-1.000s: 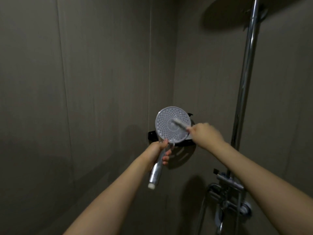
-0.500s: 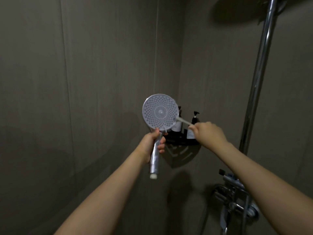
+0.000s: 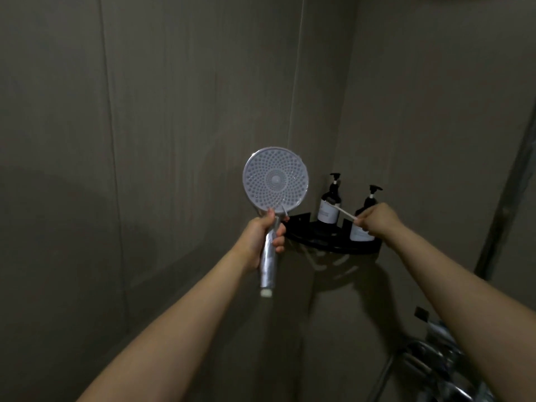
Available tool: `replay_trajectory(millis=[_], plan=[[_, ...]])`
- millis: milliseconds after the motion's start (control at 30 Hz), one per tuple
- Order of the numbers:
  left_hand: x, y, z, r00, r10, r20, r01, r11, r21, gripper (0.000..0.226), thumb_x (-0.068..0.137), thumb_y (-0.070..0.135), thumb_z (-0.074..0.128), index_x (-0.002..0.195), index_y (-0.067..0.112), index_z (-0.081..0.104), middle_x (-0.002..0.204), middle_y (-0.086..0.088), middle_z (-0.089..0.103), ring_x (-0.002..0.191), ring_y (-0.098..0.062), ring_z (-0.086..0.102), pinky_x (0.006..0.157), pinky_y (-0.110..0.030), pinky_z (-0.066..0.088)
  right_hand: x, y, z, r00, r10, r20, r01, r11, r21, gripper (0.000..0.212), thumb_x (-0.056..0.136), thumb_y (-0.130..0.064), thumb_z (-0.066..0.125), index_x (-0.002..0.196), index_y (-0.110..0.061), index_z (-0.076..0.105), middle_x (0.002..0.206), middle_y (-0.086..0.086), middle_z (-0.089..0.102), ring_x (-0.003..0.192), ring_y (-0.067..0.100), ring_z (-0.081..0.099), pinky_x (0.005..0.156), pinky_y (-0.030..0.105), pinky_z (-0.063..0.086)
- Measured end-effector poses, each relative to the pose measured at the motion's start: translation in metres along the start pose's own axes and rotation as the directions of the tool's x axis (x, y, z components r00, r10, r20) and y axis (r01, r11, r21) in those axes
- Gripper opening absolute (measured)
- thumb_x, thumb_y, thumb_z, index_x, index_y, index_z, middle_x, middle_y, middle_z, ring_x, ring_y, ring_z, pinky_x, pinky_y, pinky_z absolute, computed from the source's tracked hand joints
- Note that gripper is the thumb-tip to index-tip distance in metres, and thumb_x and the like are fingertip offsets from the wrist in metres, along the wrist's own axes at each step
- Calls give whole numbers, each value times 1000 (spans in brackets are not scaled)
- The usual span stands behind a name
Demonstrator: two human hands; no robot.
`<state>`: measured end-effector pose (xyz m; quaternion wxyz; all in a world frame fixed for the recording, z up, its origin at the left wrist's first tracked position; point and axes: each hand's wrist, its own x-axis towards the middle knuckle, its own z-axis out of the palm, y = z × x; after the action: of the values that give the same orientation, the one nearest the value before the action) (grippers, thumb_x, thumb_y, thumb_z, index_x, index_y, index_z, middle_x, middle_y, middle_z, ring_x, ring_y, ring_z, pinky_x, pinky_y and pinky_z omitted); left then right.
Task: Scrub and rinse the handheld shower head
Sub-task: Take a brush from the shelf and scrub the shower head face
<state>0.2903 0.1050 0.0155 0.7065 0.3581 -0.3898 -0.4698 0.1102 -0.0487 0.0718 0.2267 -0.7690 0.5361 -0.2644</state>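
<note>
Left hand (image 3: 262, 232) grips shower head (image 3: 275, 181); bottle labels (image 3: 327, 211) unreadable.

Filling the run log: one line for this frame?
left hand: grips shower head handle | right hand: holds brush, off the face | shelf: two pump bottles

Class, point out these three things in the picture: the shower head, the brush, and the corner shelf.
shower head (image 3: 275, 179): head view, centre of the nozzle face.
brush (image 3: 343, 211): head view, middle of its thin handle.
corner shelf (image 3: 324, 245): head view, black front rim.
</note>
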Motion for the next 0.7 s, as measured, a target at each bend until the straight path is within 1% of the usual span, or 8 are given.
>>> replay_trajectory(millis=[133, 200, 300, 400, 467, 533, 600, 700], plan=[[47, -2, -8, 999, 42, -4, -42, 999, 35, 36, 99, 34, 27, 82, 11, 49, 48, 4, 45, 32, -5, 35, 36, -13, 32, 59, 1, 30, 999, 21, 28, -19, 998, -61, 21, 86, -14, 63, 93, 5, 69, 98, 17, 70, 91, 27, 64, 65, 28, 45], [72, -5, -14, 999, 51, -16, -51, 998, 42, 36, 98, 34, 27, 82, 11, 49, 48, 4, 46, 32, -5, 35, 36, -13, 32, 90, 0, 49, 997, 52, 56, -50, 998, -37, 16, 87, -11, 61, 74, -1, 61, 78, 13, 61, 79, 26, 60, 69, 29, 43], [107, -9, -21, 998, 49, -29, -48, 998, 43, 36, 98, 35, 27, 83, 11, 49, 49, 4, 45, 33, -5, 35, 37, -13, 32, 125, 1, 77, 988, 76, 134, -84, 995, 49, 12, 82, -7, 64, 74, -5, 55, 77, 12, 56, 79, 25, 58, 78, 32, 49], [133, -14, -25, 998, 46, -38, -44, 998, 47, 36, 98, 35, 27, 83, 11, 49, 48, 4, 44, 33, -5, 34, 37, -13, 32, 148, 1, 96, 969, 107, 223, -123, 990, 62, 27, 84, -7, 62, 63, -8, 46, 68, 7, 51, 65, 17, 54, 82, 29, 49], [146, -19, -27, 998, 47, -45, -44, 997, 65, 36, 98, 35, 27, 84, 11, 50, 49, 4, 44, 33, -5, 34, 37, -13, 32, 157, 2, 107, 926, 180, 333, -180, 983, -31, 25, 89, -20, 60, 74, -6, 46, 80, 8, 50, 92, 19, 56, 91, 26, 44], [157, -25, -29, 998, 45, -51, -41, 997, 68, 36, 98, 35, 28, 84, 11, 50, 50, 3, 44, 34, -5, 35, 37, -14, 32, 161, 4, 109, 917, 243, 315, -186, 962, -201, 40, 89, -35, 59, 109, -2, 49, 113, 9, 55, 120, 20, 48, 95, 23, 40], [164, -30, -29, 998, 41, -53, -38, 998, 59, 36, 98, 35, 28, 84, 11, 50, 50, 3, 44, 34, -5, 36, 37, -15, 32, 161, 4, 111, 933, 231, 275, -157, 951, -266, 57, 86, -38, 62, 128, -4, 43, 131, 10, 51, 123, 21, 48, 96, 23, 41], [173, -36, -28, 999, 15, -43, -13, 999, 51, 36, 98, 36, 28, 83, 12, 50, 49, 4, 44, 34, -4, 35, 38, -14, 32, 158, 5, 108, 914, 262, 309, -148, 926, -347, 67, 84, -42, 63, 134, -4, 38, 137, 9, 49, 123, 20, 49, 97, 24, 41]])
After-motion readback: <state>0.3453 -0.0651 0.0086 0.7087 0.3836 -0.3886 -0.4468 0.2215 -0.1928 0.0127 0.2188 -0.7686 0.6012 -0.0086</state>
